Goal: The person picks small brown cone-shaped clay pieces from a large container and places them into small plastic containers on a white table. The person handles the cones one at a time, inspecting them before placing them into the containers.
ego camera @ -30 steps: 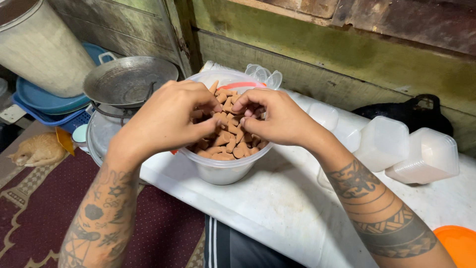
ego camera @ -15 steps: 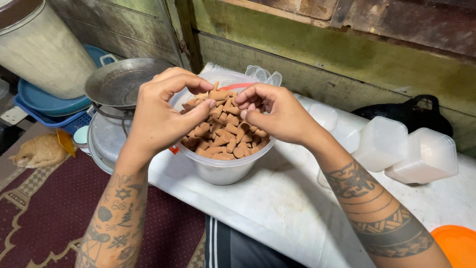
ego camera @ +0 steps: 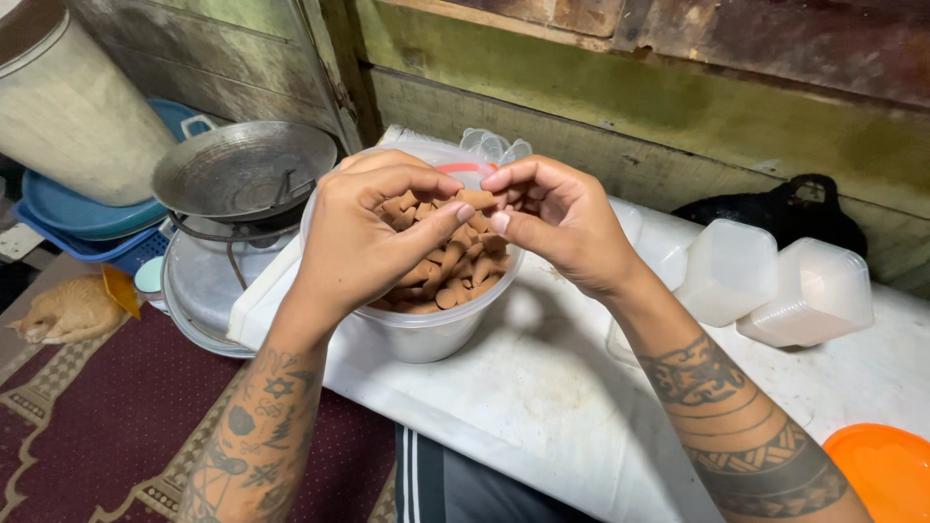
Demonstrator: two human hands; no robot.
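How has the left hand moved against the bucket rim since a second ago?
Yes. The left hand has lifted out of the brown pieces above the white bucket rim.

White table (ego camera: 542, 407), clear tub of brown pieces (ego camera: 426, 334), stacked translucent containers (ego camera: 775, 281), orange lid (ego camera: 886, 470)

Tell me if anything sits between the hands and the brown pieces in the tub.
Nothing visible does. The left hand and right hand are over the open clear tub, together pinching one brown piece above the pile.

Weathered plank wall (ego camera: 601, 107), patterned maroon rug (ego camera: 107, 416)
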